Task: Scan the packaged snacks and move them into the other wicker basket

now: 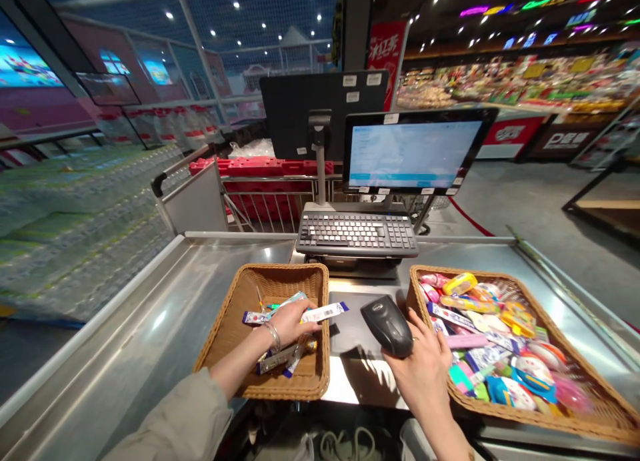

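Pinching a white packet (325,312) with purple ends between thumb and fingers, we hold it in our left hand (290,323), over the right rim of the left basket (324,364). Our right hand (425,366) has its fingers curled around a black scanner (387,325), just left of the right basket (525,418), which holds colourful toys (517,319). The keyboard (356,233) sits farther off, between both baskets.

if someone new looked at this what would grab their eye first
Probably the wicker basket at right, heaped with bright, colourful items. Next, near the middle, the black scanner in the right hand and the white stick packet held by the left hand over the other basket. Behind the keyboard, the lit screen stands out too.
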The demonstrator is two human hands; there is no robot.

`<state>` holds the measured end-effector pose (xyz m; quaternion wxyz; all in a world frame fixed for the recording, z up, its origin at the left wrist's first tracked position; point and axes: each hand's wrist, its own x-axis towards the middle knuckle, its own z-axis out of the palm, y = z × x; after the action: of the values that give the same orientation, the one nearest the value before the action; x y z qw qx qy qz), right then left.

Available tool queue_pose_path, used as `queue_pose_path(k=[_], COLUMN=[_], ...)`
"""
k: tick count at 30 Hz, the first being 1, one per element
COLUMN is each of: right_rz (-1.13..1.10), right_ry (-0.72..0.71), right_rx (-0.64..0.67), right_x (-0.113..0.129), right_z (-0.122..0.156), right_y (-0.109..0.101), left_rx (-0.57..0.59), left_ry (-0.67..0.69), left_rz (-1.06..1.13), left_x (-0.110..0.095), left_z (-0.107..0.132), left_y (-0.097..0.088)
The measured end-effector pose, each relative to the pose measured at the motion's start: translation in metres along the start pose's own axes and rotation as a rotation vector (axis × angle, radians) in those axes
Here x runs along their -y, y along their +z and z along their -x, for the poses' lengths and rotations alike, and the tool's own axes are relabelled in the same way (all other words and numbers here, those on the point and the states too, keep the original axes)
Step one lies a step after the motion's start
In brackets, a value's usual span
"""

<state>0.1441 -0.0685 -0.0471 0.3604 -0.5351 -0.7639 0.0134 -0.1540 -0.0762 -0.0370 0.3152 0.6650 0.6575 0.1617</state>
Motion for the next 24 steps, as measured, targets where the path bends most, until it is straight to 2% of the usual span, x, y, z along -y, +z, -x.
queue_pose_path(k=[3, 6, 11, 18, 24], right_rz=[-0.007, -0.012, -0.015, 0.019, 0.017], right_ry=[0.003, 0.02, 0.021, -0.021, -0.043], right_rx=[-0.002, 0.013, 0.011, 0.01, 0.033], right_x=[-0.001, -0.003, -0.002, 0.001, 0.005], right_z=[0.001, 0.002, 0.003, 0.004, 0.001], right_y=[-0.001, -0.002, -0.005, -0.012, -0.017], left_rx=[-0.044, -0.109, -0.339, -0.518, -0.597], left_ry=[0.08, 0.146, 0.328, 0.356, 0.368], left_rz=[-0.261, -0.39, -0.606, -0.675, -0.668], left_x=[0.001, -0.001, -0.013, -0.032, -0.047], left_z=[-0.001, -0.001, 0.001, -0.002, -0.005], left_y=[0.004, 0.006, 0.006, 0.006, 0.007])
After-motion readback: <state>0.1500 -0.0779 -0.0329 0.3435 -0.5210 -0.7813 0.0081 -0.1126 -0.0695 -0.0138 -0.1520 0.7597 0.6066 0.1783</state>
